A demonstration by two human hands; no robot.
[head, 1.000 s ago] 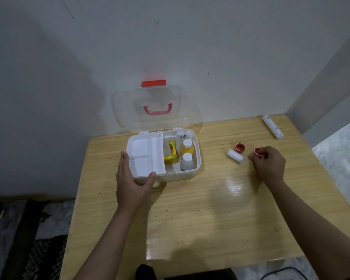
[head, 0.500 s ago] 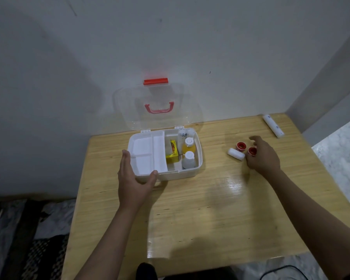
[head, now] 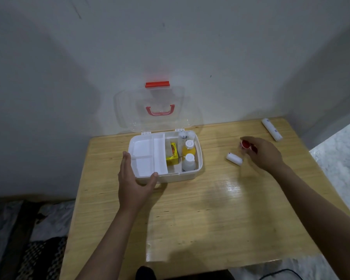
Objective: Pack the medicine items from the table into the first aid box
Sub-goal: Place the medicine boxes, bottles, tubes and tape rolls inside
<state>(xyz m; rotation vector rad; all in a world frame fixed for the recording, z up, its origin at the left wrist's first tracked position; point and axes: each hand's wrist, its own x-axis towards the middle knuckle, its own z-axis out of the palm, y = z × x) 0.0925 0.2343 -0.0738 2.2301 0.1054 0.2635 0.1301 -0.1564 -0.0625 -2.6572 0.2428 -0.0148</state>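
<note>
Bracing the first aid box (head: pixel 190 174) at its near-left corner, the left hand (head: pixel 132 178) lies spread. Right hand (head: pixel 265 153) fingers pinch small red caps (head: pixel 246 143) above the tabletop (head: pixel 210 215). A white vial (head: pixel 234 158) lies just beside; a white tube (head: pixel 271 132) lies far right.

first aid box (head: pixel 188 174): white, red handle (head: pixel 160 110) | carton (head: pixel 172 154): yellow | caps (head: pixel 246 144): red | table (head: pixel 210 209): light wood grain
</note>
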